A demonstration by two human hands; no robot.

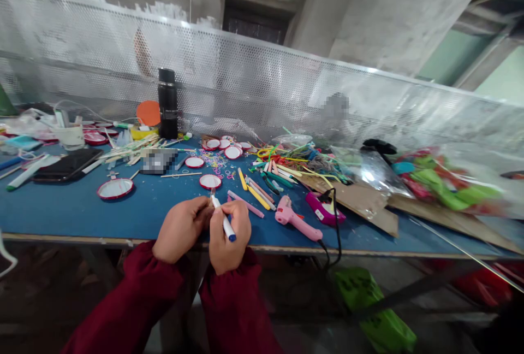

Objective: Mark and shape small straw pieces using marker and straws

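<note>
My right hand (230, 236) is closed around a white marker with a blue end (224, 220), its tip pointing up and away. My left hand (181, 228) is curled beside it, pinching a small piece near the marker's tip that I cannot make out. Both hands hover at the near edge of the blue table (82, 206). A pink glue gun (292, 217) lies just to the right of my hands. A red-rimmed white disc (210, 181) sits just beyond them.
Coloured sticks (256, 193), more red-rimmed discs (115, 188), a black flask (167, 102), a black phone (67, 164), cardboard (360, 201) and plastic bags (442, 179) cover the table. A perforated metal screen (262, 81) stands behind. A green object (374, 305) lies on the floor.
</note>
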